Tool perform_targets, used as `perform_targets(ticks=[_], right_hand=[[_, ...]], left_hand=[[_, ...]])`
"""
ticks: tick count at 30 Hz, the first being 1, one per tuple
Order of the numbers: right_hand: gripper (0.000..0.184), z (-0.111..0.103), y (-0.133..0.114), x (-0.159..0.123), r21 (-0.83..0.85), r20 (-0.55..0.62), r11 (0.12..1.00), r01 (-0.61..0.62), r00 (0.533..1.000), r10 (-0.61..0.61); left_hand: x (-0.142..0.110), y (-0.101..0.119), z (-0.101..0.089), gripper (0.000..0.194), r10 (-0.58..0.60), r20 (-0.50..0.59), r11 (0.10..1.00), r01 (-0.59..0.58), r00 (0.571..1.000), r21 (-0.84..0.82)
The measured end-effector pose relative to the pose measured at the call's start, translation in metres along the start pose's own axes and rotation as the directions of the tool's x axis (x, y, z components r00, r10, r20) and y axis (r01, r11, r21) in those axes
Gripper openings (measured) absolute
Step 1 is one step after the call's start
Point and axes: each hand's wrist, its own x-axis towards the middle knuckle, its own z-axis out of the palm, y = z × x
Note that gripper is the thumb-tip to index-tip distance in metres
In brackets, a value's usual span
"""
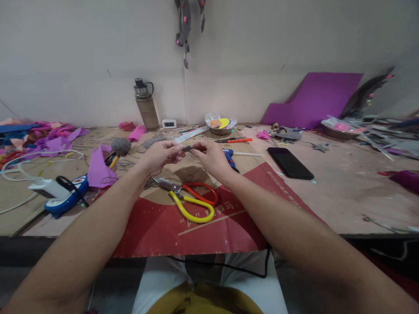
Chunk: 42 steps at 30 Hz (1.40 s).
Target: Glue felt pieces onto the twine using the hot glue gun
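A small dark grey piece point(187, 148), perhaps felt, is pinched between the fingertips of my left hand point(165, 155) and my right hand point(208, 158). Its exact shape is too small to make out. Below the hands lie scissors point(193, 203) with one red and one yellow handle, blades partly open and pointing left, on a red printed sheet point(147, 231). Just beyond my right wrist, a blue glue gun point(231, 158) is partly hidden. To the left of my left hand sit a ball of grey yarn point(121, 146) and a purple felt scrap point(101, 168).
A water bottle point(147, 107) and a small white digital clock point(169, 124) stand along the wall. A bowl point(221, 130) and orange-handled pliers point(234, 140) lie past my hands. At right is a black phone point(290, 163); at left, a blue power strip point(65, 201) with cables.
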Motion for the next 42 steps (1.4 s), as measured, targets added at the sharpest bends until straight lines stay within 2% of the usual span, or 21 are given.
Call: perform_targets(ticks=[6,10,15,20,23,28,33,39,42], right_hand=[[0.014,0.0023,0.0053,0.0032,0.19,0.012,0.945,-0.265,0.964,0.267],[0.014,0.0038,0.004,0.0024,0.298,0.052,0.895,-0.332,0.942,0.332],[0.015,0.0058,0.0003,0.0021,0.37,0.081,0.833,-0.411,0.908,0.411],[0.011,0.0057,-0.0025,0.0025,0.412,0.047,0.807,-0.423,0.895,0.444],[0.015,0.0046,-0.0031,0.0024,0.41,0.032,0.827,-0.385,0.912,0.409],[0.023,0.0029,-0.0012,0.0023,0.236,-0.031,0.937,-0.257,0.962,0.272],[0.018,0.0025,-0.0002,0.0021,0.131,-0.036,0.956,-0.262,0.962,0.269],[0.011,0.0042,-0.0014,0.0028,0.219,-0.032,0.912,-0.346,0.932,0.361],[0.012,0.0042,-0.0031,0.0033,0.287,-0.014,0.895,-0.342,0.933,0.361]], left_hand=[[-0.0007,-0.0015,0.0009,0.034,0.017,0.081,1.0,-0.017,0.997,-0.003],[0.0007,-0.0048,-0.0012,0.027,0.023,0.084,0.999,-0.027,0.996,0.043],[0.0004,-0.0032,0.0019,0.024,-0.036,0.009,0.999,0.036,0.999,0.03],[-0.0002,-0.0008,0.0032,0.021,-0.064,-0.029,0.998,0.065,0.998,0.022],[0.0004,-0.0013,0.0024,0.02,-0.068,-0.029,0.997,0.069,0.997,0.033],[0.0003,-0.0027,0.0025,0.018,-0.055,0.023,0.996,0.054,0.998,0.074],[0.0003,-0.0031,0.0027,0.018,-0.05,0.024,0.997,0.048,0.998,0.053],[0.0023,-0.0038,0.0008,0.019,-0.057,-0.011,0.997,0.057,0.998,0.056],[0.0016,-0.003,0.0012,0.019,-0.059,-0.005,0.996,0.059,0.998,0.068]])
